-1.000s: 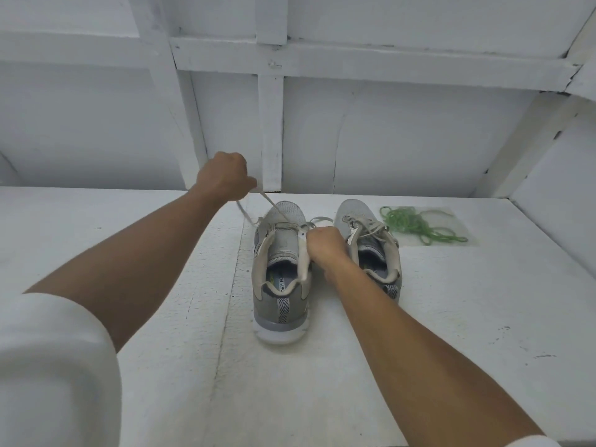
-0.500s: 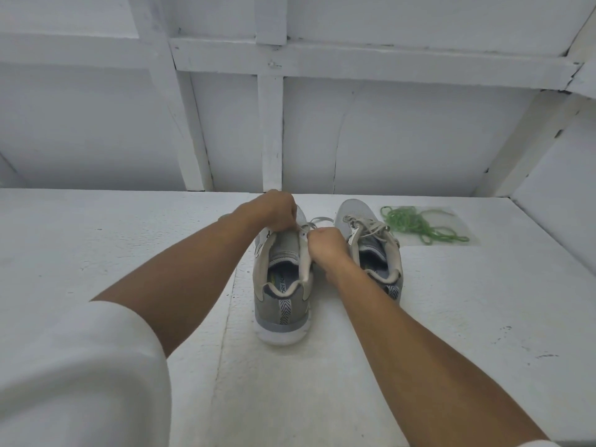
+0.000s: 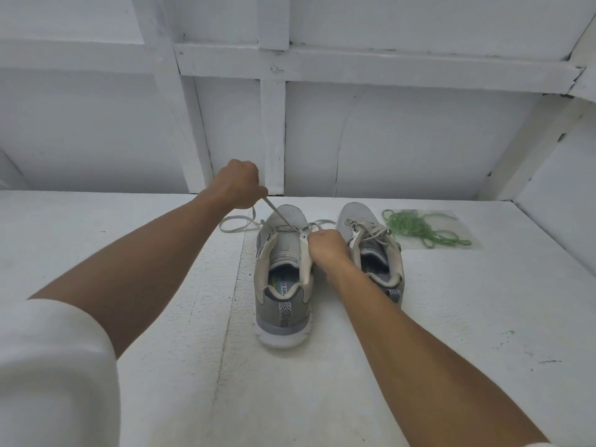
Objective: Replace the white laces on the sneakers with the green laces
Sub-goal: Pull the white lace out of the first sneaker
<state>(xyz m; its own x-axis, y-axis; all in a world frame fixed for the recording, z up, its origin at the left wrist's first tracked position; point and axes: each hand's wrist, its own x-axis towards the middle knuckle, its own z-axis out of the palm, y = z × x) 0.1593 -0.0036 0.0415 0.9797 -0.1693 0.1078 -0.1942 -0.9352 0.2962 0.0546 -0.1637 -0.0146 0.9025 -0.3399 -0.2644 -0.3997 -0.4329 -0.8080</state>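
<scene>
Two grey sneakers stand side by side on the white surface, toes pointing away from me. My left hand [image 3: 240, 188] is raised behind and to the left of the left sneaker [image 3: 283, 279] and grips its white lace [image 3: 277, 214], which runs taut down to the eyelets; slack lace loops on the surface to the left. My right hand [image 3: 327, 248] grips the right edge of that sneaker's opening near the top eyelets. The right sneaker [image 3: 375, 250] still has its white lace tied. A tangle of green laces [image 3: 419, 229] lies to its right.
The white surface [image 3: 451, 333] ends at a white wall with wooden beams [image 3: 272, 137] just behind the shoes. A slanted white panel [image 3: 558, 195] closes in the right side. The green laces lie on a thin clear sheet [image 3: 464, 233].
My left hand went down to the left sneaker's eyelets half a second ago and has now risen up and left again, drawing the white lace taut. The right hand has stayed on the shoe.
</scene>
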